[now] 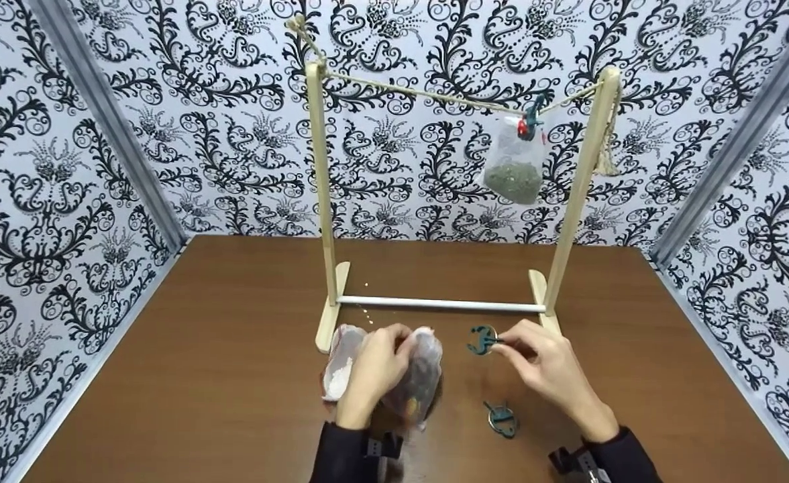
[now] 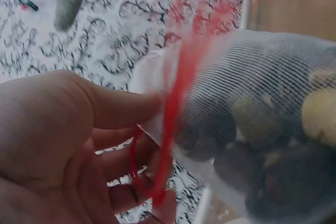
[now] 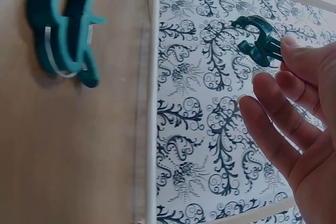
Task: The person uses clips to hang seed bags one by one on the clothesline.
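Between thumb and fingers, my left hand (image 1: 382,359) pinches the top of a white mesh bag (image 2: 252,114) filled with dark and yellowish stones. A red drawstring (image 2: 176,98) dangles beside the thumb, blurred. My right hand (image 1: 549,359) pinches a dark green spring clip (image 1: 482,340) by its handles; its curved jaws point away from the fingers. A second green clip (image 1: 502,420) lies on the table below that hand, seen large in the right wrist view. Left of my left hand lies another mesh bag (image 1: 342,365) holding something white, partly covered by the hand.
A wooden frame (image 1: 321,181) stands behind the hands, with a rope (image 1: 421,96) strung between its posts and a white rod (image 1: 441,304) low down. From the rope hangs a mesh bag (image 1: 514,164) of greenish contents, held by a green clip (image 1: 533,119). Patterned walls surround the brown table (image 1: 233,376).
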`<state>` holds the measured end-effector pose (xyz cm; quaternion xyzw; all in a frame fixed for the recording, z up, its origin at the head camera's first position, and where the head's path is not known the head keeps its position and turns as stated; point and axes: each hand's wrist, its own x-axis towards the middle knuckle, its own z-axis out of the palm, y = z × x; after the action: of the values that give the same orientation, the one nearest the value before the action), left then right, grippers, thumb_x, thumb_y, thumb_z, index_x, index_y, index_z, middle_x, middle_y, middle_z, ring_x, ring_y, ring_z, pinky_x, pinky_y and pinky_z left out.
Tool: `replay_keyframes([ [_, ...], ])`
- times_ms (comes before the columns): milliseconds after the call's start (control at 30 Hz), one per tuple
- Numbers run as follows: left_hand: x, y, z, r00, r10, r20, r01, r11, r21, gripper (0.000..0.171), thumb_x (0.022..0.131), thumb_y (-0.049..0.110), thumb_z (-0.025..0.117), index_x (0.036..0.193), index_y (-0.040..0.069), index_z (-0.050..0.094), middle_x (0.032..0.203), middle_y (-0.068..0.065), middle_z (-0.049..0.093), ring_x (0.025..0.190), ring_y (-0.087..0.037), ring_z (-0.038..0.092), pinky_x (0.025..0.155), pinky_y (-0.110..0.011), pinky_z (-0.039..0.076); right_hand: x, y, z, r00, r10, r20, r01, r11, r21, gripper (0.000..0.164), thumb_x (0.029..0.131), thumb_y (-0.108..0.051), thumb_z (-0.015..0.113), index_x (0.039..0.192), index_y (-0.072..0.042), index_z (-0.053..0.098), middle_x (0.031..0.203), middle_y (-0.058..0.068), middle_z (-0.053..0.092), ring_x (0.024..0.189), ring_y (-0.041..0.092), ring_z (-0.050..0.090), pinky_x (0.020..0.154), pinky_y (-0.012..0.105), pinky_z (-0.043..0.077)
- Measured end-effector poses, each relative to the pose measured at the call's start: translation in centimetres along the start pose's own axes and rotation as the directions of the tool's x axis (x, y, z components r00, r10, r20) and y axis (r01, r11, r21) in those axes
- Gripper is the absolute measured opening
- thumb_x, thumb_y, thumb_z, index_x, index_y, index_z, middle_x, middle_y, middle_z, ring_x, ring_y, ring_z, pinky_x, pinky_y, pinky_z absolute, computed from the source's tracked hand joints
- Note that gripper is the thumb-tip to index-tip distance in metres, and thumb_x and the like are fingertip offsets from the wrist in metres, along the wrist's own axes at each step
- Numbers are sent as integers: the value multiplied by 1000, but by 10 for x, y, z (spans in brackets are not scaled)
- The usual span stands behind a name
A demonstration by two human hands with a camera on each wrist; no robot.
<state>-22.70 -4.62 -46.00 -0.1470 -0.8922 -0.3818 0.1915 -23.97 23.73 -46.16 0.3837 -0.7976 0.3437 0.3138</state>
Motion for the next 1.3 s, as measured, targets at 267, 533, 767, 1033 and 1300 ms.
replay_keyframes([
  [267,28,26,-18,986,94,-137,-101,994,-44,7,96,15,71,92,11,74,82,2,71,76,-18,63,71,-38,49,35,-8,-15,992,-117,-50,117,993,0,30,74,8,85,94,-10,73,85,-4,67,64,6,57,58,12,47],
  [533,76,50,-49,985,135,-109,-140,990,-34,10,95,18,72,99,9,75,88,-2,73,79,-18,62,76,-37,50,92,-24,-43,982,-185,-33,184,983,-28,20,78,3,82,93,-6,73,86,0,69,68,9,59,60,11,48],
  [767,117,68,-70,980,182,-85,-179,983,40,12,97,21,70,102,10,75,94,-3,75,83,-18,64,79,-34,51,136,-27,-62,975,-219,-28,216,971,-103,7,87,-2,77,90,-1,70,82,5,69,62,9,58,58,10,46],
  [1033,157,83,-81,985,150,-80,-149,989,27,15,99,22,67,105,11,74,97,-2,75,84,-14,66,80,-28,52,181,-32,-80,982,-189,8,187,961,-203,8,88,-3,76,91,1,69,85,10,69,63,12,60,61,6,43],
  [1300,182,101,-95,981,151,-118,-141,986,85,17,99,27,66,106,14,74,99,0,74,91,-13,63,89,-29,49,219,-38,-83,983,-181,-13,172,951,-255,15,90,-11,76,93,3,70,85,13,68,62,13,59,59,8,43],
])
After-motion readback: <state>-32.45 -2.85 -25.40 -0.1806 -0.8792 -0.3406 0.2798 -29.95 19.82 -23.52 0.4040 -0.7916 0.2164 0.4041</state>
